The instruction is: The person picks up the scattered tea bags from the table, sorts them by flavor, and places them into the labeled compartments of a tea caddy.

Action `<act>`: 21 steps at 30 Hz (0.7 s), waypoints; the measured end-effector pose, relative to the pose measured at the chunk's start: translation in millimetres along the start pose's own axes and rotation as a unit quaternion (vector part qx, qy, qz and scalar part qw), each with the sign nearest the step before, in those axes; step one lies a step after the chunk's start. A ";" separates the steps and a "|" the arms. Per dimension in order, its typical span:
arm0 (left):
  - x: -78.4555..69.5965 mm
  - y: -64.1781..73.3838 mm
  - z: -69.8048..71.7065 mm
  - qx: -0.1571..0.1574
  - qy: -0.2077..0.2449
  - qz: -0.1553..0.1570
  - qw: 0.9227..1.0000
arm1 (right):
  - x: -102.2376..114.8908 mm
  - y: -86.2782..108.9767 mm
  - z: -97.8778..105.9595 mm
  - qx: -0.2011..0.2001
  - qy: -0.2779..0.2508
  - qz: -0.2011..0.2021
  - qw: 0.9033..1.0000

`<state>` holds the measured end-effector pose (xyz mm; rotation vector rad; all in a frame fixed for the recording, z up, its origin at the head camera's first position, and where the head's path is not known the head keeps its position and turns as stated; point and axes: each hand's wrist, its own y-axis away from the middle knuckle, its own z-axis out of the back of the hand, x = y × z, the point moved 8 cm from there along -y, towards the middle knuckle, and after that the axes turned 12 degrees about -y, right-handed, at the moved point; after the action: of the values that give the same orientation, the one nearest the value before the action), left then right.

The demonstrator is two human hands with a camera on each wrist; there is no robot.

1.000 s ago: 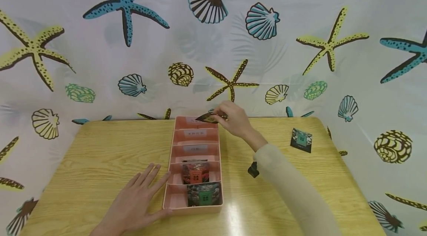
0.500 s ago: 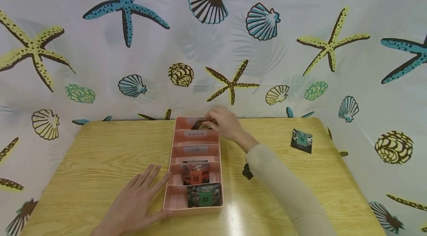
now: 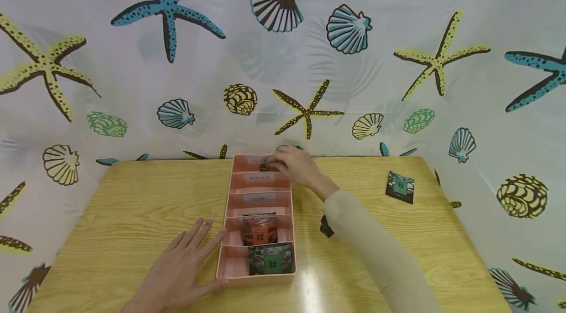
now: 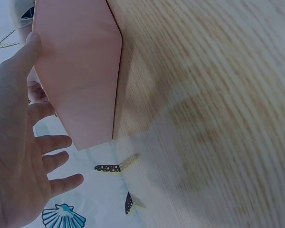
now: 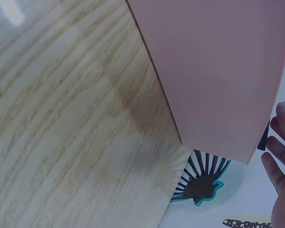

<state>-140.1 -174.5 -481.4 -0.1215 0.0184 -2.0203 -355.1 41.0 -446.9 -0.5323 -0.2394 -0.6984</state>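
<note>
A long pink box (image 3: 225,234) with several compartments stands on the table. My right hand (image 3: 297,164) is at its rearmost compartment and pinches a dark tea sachet (image 3: 265,164), which is mostly hidden by the fingers and sits low in that compartment. In the right wrist view a dark edge of the sachet (image 5: 263,137) shows beside the fingers. My left hand (image 3: 179,266) lies spread along the box's left side, its thumb and index finger touching the front and side walls. A green-labelled sachet (image 3: 271,259) fills the front compartment, with a red-labelled sachet (image 3: 259,231) behind it.
White labels mark the rear compartments, such as the middle label (image 3: 258,198). Another green-labelled sachet (image 3: 400,186) lies on the table at right. A small dark object (image 3: 326,227) is partly hidden by the right sleeve (image 3: 376,244). A shell-patterned cloth (image 3: 199,72) hangs behind the table.
My right hand has brought the dark sachet from above the box's back right down into the rear compartment, shifting slightly left. The left hand has stayed in place.
</note>
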 end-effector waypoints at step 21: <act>-0.7 1.4 1.9 -0.008 -0.008 -0.005 1.000 | -20.6 24.8 16.4 0.056 0.012 -0.036 0.998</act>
<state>-138.4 -174.4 -479.7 -0.1475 0.0241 -2.0299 -354.5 76.9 -450.5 -0.4104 -0.2746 -0.7559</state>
